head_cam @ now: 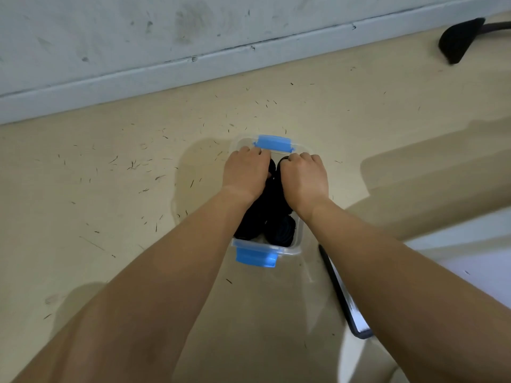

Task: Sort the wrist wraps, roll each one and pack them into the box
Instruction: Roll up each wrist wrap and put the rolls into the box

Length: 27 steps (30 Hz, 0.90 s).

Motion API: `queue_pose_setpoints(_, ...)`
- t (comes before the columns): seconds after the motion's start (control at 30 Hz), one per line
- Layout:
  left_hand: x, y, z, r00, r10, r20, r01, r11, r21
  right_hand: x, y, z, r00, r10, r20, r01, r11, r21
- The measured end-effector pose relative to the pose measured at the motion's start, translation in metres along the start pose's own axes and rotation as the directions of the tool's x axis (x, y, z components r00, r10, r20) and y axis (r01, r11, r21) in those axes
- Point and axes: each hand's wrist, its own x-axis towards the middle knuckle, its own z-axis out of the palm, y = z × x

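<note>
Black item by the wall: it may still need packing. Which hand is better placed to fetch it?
Probably the right hand: the black item lies far off on its side; the left hand would have to cross the box.

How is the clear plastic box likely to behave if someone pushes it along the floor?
Probably slides easily: the box sits flat on smooth floor. Likely light, given the soft black wraps inside. Its low shape seems unlikely to tip.

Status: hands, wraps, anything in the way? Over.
Left hand, right hand both in the box, fingers curled at far end, grip unseen. Black rolled wraps packed inside. Flat device by right forearm, clear of box.
</note>
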Motion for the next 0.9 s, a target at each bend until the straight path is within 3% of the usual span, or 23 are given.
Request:
queue_pose_setpoints(0.2,-0.02,0.003,-0.021,0.996,-0.035,0.087,0.048,0.987,-0.154,-0.009,-0.001,-0.026,0.989,-0.004,0.148,0.003,1.0,0.006)
queue_pose_setpoints(0.43,-0.061,0.01,-0.117,0.992,-0.048,0.115,0.062,0.99,-0.127,-0.039,0.008,-0.134,0.992,0.026,0.123,-0.03,0.999,0.035)
queue_pose_setpoints(0.67,-0.098,0.062,-0.253,0.999,0.014,-0.046,-0.023,0.982,-0.186,-0.093,0.05,-0.276,0.992,0.126,-0.019,-0.125,0.99,0.063)
queue_pose_setpoints(0.9,-0.115,0.169,-0.343,0.97,0.143,-0.198,-0.187,0.955,-0.23,-0.17,0.149,-0.361,0.945,0.286,-0.16,-0.28,0.958,0.059)
